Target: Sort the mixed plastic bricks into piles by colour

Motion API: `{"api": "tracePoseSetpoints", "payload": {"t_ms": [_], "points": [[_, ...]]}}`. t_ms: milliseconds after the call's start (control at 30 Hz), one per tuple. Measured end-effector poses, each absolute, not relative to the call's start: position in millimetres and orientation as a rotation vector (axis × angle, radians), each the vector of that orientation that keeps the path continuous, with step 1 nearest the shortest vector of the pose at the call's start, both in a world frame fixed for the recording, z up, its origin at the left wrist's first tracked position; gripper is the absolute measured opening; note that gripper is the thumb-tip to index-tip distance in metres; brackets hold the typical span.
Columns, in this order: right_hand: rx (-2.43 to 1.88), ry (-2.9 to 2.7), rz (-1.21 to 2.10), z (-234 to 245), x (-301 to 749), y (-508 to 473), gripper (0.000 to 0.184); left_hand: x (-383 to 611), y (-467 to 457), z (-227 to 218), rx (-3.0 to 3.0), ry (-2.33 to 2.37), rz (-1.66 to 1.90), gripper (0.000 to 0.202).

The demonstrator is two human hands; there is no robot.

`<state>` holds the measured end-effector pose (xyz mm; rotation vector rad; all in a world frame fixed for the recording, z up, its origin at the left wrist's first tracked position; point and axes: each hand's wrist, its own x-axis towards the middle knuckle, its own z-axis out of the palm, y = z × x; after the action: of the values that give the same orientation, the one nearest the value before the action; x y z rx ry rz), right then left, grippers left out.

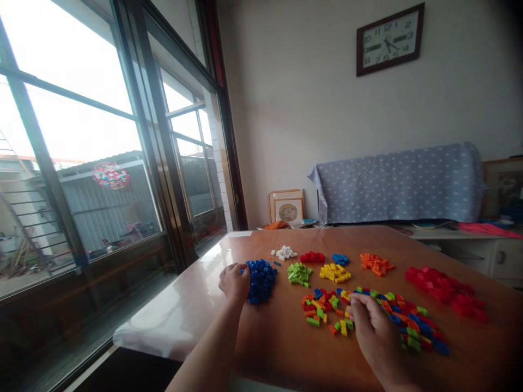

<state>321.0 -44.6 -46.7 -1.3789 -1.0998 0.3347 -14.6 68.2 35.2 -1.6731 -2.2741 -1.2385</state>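
My left hand (234, 281) rests curled against the left side of a pile of blue bricks (261, 279) on the brown table (286, 348). My right hand (370, 321) is closed in a pinch over the mixed pile of coloured bricks (404, 321); what its fingers hold is too small to make out. Sorted heaps lie behind: white bricks (285, 252), green bricks (299, 273), yellow bricks (335, 272), a small red heap (312, 257), a small blue heap (340, 259), orange bricks (376, 263) and a large red pile (447, 291).
A large window (81, 163) runs along the left, close to the table's left edge. Behind the table stands something covered by a dotted blue cloth (400, 182), a framed picture (286, 207) leans on the wall, and a clock (389, 38) hangs above.
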Motion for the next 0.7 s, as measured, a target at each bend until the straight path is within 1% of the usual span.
{"api": "tracePoseSetpoints", "payload": {"t_ms": [167,400,567,700], "points": [[-1.409,-1.092,0.343,-47,321,-44,0.040,-23,72,20,-1.656,-2.293,-1.241,0.028],[-1.387,-1.064,0.398,-47,322,-43,0.041,-29,72,4,-1.685,-2.246,-1.231,0.030],[-1.380,-1.075,0.361,-40,318,-49,0.042,-9,64,13,-1.760,-2.030,-1.235,0.029],[-1.355,-1.044,0.354,-35,314,-51,0.044,34,51,22,-2.047,-1.769,-1.203,0.026]]}}
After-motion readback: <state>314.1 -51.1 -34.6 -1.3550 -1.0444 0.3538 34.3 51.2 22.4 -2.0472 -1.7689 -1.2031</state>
